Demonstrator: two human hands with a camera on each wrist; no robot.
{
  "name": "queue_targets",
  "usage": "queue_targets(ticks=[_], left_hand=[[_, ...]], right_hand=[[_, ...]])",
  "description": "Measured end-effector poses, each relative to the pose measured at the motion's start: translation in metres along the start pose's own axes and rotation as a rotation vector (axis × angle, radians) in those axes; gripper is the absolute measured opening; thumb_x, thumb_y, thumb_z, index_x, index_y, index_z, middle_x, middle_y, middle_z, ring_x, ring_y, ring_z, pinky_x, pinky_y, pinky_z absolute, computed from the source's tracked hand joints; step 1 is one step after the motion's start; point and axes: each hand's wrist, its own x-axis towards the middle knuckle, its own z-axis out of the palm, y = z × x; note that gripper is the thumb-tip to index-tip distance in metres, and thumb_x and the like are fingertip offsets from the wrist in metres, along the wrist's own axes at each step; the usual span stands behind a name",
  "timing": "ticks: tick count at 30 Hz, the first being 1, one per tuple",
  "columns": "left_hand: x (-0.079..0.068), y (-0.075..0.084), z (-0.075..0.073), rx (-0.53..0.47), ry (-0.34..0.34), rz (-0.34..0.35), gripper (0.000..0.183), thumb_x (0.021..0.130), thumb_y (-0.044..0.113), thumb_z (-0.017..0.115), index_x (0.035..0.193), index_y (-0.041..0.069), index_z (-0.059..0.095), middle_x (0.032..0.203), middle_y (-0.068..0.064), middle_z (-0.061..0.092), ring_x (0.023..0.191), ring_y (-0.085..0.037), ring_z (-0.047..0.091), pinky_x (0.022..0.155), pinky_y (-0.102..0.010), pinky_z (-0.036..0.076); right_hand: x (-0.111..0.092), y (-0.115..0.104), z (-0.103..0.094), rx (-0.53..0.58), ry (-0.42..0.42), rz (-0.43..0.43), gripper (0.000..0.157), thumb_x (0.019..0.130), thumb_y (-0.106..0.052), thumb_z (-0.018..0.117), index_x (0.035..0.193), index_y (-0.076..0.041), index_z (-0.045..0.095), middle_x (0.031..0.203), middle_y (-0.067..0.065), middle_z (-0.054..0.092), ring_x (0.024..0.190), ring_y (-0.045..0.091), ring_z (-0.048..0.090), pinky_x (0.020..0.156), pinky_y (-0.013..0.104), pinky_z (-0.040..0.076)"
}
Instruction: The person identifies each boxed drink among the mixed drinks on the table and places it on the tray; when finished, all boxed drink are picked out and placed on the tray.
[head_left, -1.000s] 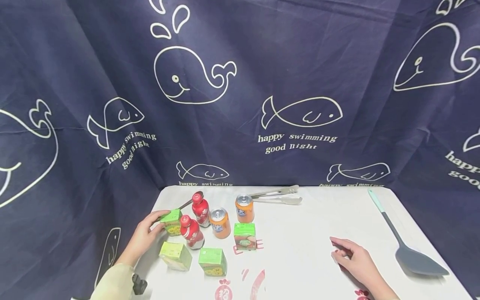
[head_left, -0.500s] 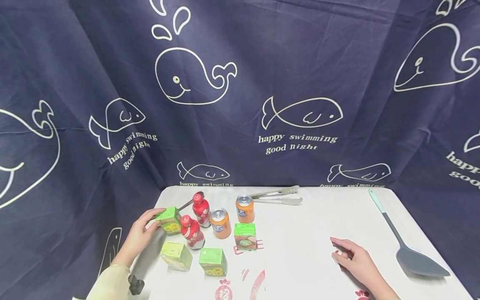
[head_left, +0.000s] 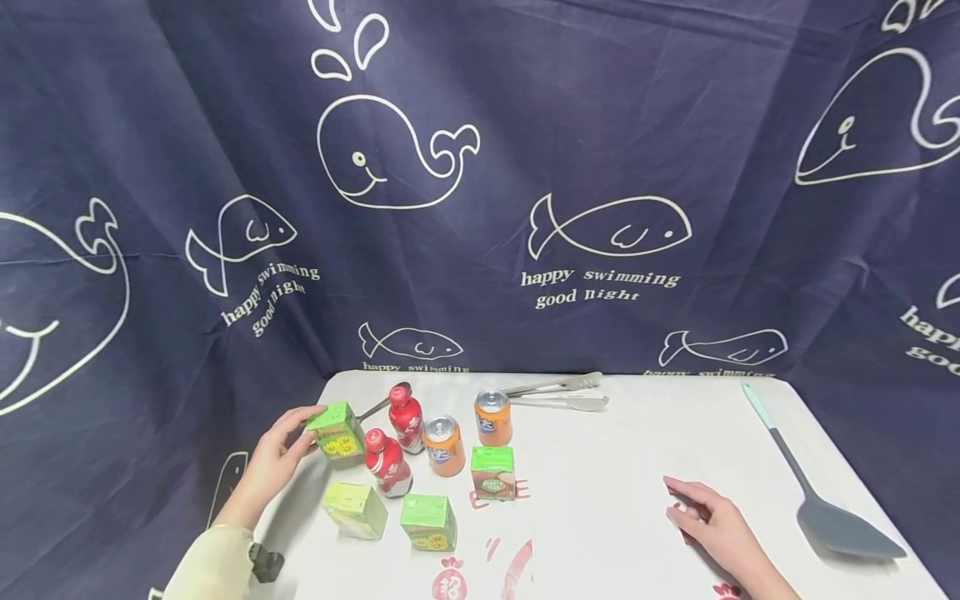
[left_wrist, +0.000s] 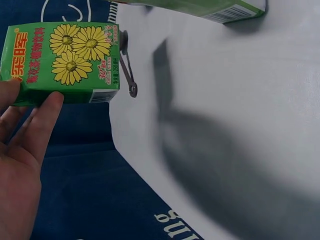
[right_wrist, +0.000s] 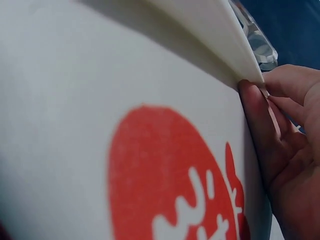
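My left hand grips a green drink carton at the left of the table. In the left wrist view, three yellow flowers show on the drink carton's front, with fingertips along its lower side. The carton tilts a little, and a dark spoon-like utensil lies partly behind it. Just to its right stand two red bottles. Away to the right, my right hand hovers low over the tablecloth with fingers loosely bent. From the right wrist, its fingertips appear beside a white edge.
Two orange cans and three more cartons stand left of centre. Metal tongs lie at the back. A grey spatula with a mint handle lies along the right side. Dark blue printed cloth hangs behind the table.
My left hand has carried the green carton slightly leftward and up, away from the red bottles, turning it a little. My right hand stays in place.
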Motion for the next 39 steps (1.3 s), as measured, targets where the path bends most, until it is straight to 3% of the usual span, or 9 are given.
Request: queue_targets(ticks=[11, 29, 39], left_hand=[[0.004, 0.015, -0.010, 0.021, -0.011, -0.006, 0.037, 0.102, -0.006, 0.060, 0.139, -0.002, 0.060, 0.135, -0.021, 0.057, 0.114, -0.003, 0.057, 0.083, -0.032, 0.062], [0.020, 0.041, -0.016, 0.018, -0.003, 0.029, 0.035, 0.104, -0.001, 0.059, 0.139, 0.001, 0.060, 0.136, -0.015, 0.058, 0.116, 0.000, 0.059, 0.084, -0.028, 0.061], [0.028, 0.053, -0.015, -0.006, -0.009, 0.042, 0.035, 0.104, -0.002, 0.060, 0.139, 0.003, 0.061, 0.134, -0.013, 0.059, 0.115, -0.008, 0.061, 0.083, -0.029, 0.062]], right_hand=[[0.001, 0.001, -0.001, 0.053, -0.036, 0.047, 0.045, 0.093, -0.013, 0.079, 0.135, 0.000, 0.067, 0.104, 0.003, 0.068, 0.059, 0.012, 0.058, 0.071, 0.016, 0.043], [0.002, 0.004, 0.001, 0.060, -0.032, 0.042, 0.046, 0.094, -0.013, 0.078, 0.136, 0.000, 0.066, 0.099, 0.000, 0.067, 0.058, 0.013, 0.058, 0.072, 0.016, 0.044], [-0.001, 0.002, 0.001, 0.085, -0.032, 0.030, 0.045, 0.094, -0.009, 0.078, 0.135, 0.003, 0.065, 0.102, 0.004, 0.067, 0.056, 0.013, 0.058, 0.070, 0.014, 0.042]])
